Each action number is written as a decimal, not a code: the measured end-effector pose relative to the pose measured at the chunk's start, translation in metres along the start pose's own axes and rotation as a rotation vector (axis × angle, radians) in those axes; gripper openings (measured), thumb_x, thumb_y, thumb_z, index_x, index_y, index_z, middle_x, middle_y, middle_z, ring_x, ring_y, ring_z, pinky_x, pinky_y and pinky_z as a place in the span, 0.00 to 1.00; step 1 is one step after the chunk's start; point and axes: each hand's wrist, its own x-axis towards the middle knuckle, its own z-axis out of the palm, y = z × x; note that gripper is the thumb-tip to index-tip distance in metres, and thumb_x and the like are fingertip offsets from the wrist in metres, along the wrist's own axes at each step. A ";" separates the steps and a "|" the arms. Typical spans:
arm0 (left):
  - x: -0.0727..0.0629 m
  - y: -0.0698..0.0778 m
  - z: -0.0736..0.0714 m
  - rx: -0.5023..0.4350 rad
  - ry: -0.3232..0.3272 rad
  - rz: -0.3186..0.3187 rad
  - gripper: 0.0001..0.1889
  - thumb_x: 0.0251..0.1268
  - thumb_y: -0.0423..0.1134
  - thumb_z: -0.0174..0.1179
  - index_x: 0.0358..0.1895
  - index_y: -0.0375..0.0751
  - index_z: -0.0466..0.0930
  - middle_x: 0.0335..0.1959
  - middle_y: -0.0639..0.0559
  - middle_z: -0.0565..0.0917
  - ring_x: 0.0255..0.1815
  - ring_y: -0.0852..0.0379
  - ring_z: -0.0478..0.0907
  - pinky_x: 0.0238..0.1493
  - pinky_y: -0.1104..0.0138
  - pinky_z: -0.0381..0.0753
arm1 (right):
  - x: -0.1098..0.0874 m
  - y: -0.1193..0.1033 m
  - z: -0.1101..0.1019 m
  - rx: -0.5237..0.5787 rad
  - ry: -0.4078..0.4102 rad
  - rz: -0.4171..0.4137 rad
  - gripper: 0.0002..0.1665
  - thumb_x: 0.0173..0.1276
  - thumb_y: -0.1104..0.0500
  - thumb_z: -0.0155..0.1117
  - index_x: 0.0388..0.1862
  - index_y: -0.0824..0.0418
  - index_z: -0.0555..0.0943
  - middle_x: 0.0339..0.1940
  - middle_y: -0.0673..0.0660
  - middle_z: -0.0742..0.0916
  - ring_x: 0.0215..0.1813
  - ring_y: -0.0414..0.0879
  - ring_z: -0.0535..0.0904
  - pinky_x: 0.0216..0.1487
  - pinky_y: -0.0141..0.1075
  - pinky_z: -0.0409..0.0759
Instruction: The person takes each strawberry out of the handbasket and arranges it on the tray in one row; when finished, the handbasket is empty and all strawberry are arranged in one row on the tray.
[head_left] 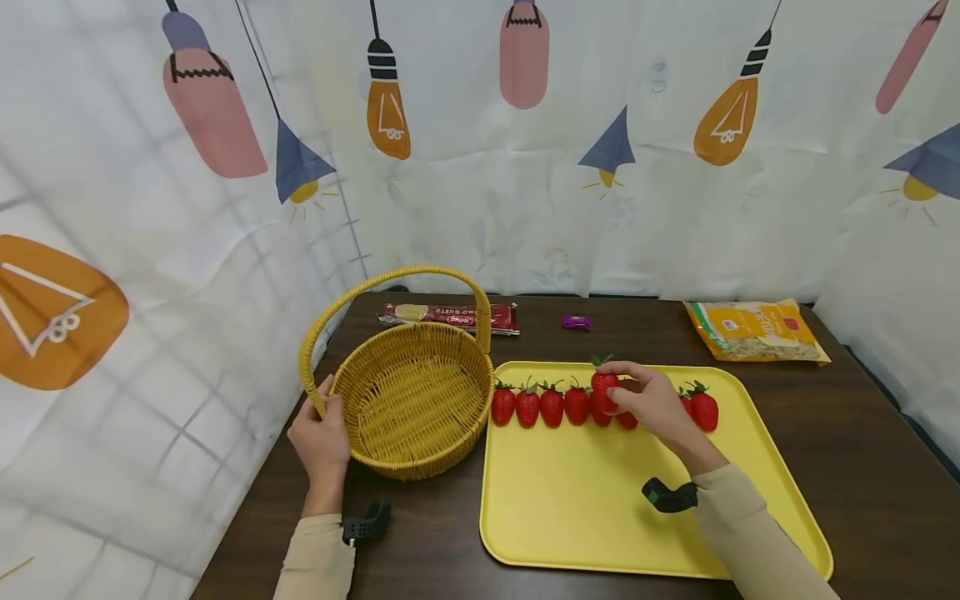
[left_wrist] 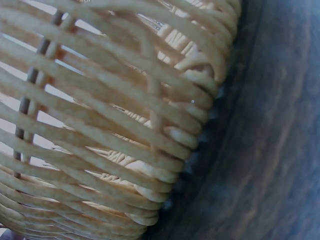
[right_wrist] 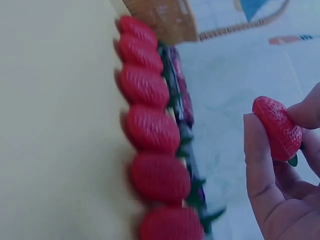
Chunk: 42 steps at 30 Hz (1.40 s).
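A strawberry (head_left: 603, 390) with a green leafy top is pinched between the thumb and fingers of my right hand (head_left: 651, 407), above a row of other strawberries. In the right wrist view the pinched strawberry (right_wrist: 277, 128) shows clear of the row (right_wrist: 152, 127). That row runs along the far side of a yellow tray (head_left: 577, 500); my right hand hides part of it. At the left, my left hand (head_left: 321, 435) grips the rim of a yellow woven basket (head_left: 420, 400) beside the foot of its tall handle. Inside, only the woven bottom shows. The left wrist view is filled by the basket's side (left_wrist: 100, 115).
Behind the basket lies a dark red snack packet (head_left: 450, 316). A small purple wrapped sweet (head_left: 577, 322) sits at the table's back, and a yellow-orange food bag (head_left: 757, 332) at the back right. A printed curtain (head_left: 480, 208) hangs behind the dark wooden table (head_left: 420, 533).
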 end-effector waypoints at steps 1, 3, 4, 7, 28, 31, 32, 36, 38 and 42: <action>0.000 0.000 0.001 0.000 -0.001 0.001 0.17 0.71 0.37 0.53 0.57 0.52 0.83 0.07 0.54 0.63 0.07 0.63 0.49 0.11 0.70 0.54 | -0.003 0.003 -0.007 0.006 0.024 0.007 0.21 0.69 0.63 0.60 0.60 0.65 0.77 0.57 0.67 0.81 0.43 0.46 0.83 0.43 0.40 0.83; 0.001 0.000 0.002 0.003 0.001 0.003 0.17 0.70 0.37 0.53 0.57 0.53 0.84 0.07 0.54 0.63 0.07 0.63 0.49 0.11 0.70 0.54 | -0.009 0.009 -0.019 0.016 0.074 0.018 0.22 0.70 0.63 0.59 0.62 0.67 0.75 0.59 0.68 0.80 0.43 0.45 0.84 0.44 0.40 0.83; 0.001 0.001 0.002 0.003 0.002 0.004 0.17 0.70 0.37 0.53 0.57 0.52 0.84 0.07 0.54 0.63 0.07 0.63 0.49 0.11 0.70 0.53 | -0.012 0.011 -0.024 0.015 0.098 0.020 0.23 0.71 0.63 0.58 0.63 0.68 0.74 0.59 0.69 0.79 0.42 0.44 0.84 0.44 0.39 0.83; 0.001 0.001 0.003 0.006 0.002 0.005 0.17 0.70 0.37 0.53 0.57 0.50 0.84 0.07 0.54 0.64 0.07 0.63 0.50 0.11 0.70 0.54 | -0.022 0.021 -0.037 -0.006 0.185 0.033 0.23 0.72 0.61 0.57 0.64 0.68 0.73 0.57 0.64 0.80 0.41 0.39 0.83 0.43 0.35 0.82; 0.002 0.002 0.006 -0.007 0.000 0.026 0.17 0.69 0.35 0.54 0.57 0.48 0.84 0.07 0.53 0.66 0.07 0.63 0.50 0.12 0.71 0.54 | -0.061 0.065 -0.099 0.193 0.482 -0.048 0.21 0.72 0.63 0.59 0.62 0.63 0.76 0.48 0.42 0.82 0.44 0.35 0.77 0.39 0.23 0.79; 0.003 0.003 0.005 -0.012 0.001 0.033 0.17 0.70 0.35 0.54 0.57 0.49 0.84 0.07 0.54 0.66 0.07 0.64 0.50 0.11 0.71 0.54 | -0.063 0.066 -0.105 0.173 0.496 -0.050 0.20 0.71 0.64 0.60 0.61 0.63 0.77 0.46 0.43 0.82 0.44 0.35 0.77 0.38 0.23 0.79; 0.003 0.003 0.005 -0.013 0.000 0.032 0.17 0.70 0.35 0.54 0.57 0.50 0.84 0.07 0.54 0.66 0.07 0.64 0.50 0.12 0.71 0.54 | -0.064 0.065 -0.107 0.163 0.507 -0.042 0.20 0.71 0.64 0.60 0.61 0.63 0.77 0.46 0.42 0.82 0.43 0.35 0.77 0.37 0.22 0.79; 0.002 0.004 0.003 -0.010 -0.012 0.022 0.17 0.71 0.37 0.53 0.57 0.51 0.83 0.07 0.55 0.65 0.06 0.66 0.49 0.12 0.71 0.54 | -0.064 0.065 -0.117 0.047 0.561 0.057 0.21 0.71 0.62 0.60 0.63 0.60 0.77 0.42 0.38 0.81 0.42 0.32 0.75 0.36 0.20 0.77; 0.002 0.003 0.002 -0.010 -0.016 0.014 0.16 0.71 0.37 0.53 0.57 0.52 0.83 0.07 0.56 0.64 0.06 0.67 0.50 0.12 0.71 0.54 | -0.064 0.067 -0.121 -0.032 0.578 0.129 0.23 0.72 0.59 0.59 0.65 0.57 0.77 0.41 0.34 0.79 0.42 0.31 0.73 0.36 0.19 0.76; 0.001 0.003 0.002 -0.016 -0.013 0.006 0.17 0.71 0.37 0.53 0.57 0.52 0.83 0.06 0.56 0.64 0.06 0.67 0.50 0.11 0.71 0.54 | -0.062 0.072 -0.125 -0.119 0.584 0.241 0.26 0.72 0.54 0.59 0.67 0.55 0.75 0.41 0.33 0.77 0.42 0.32 0.71 0.36 0.19 0.74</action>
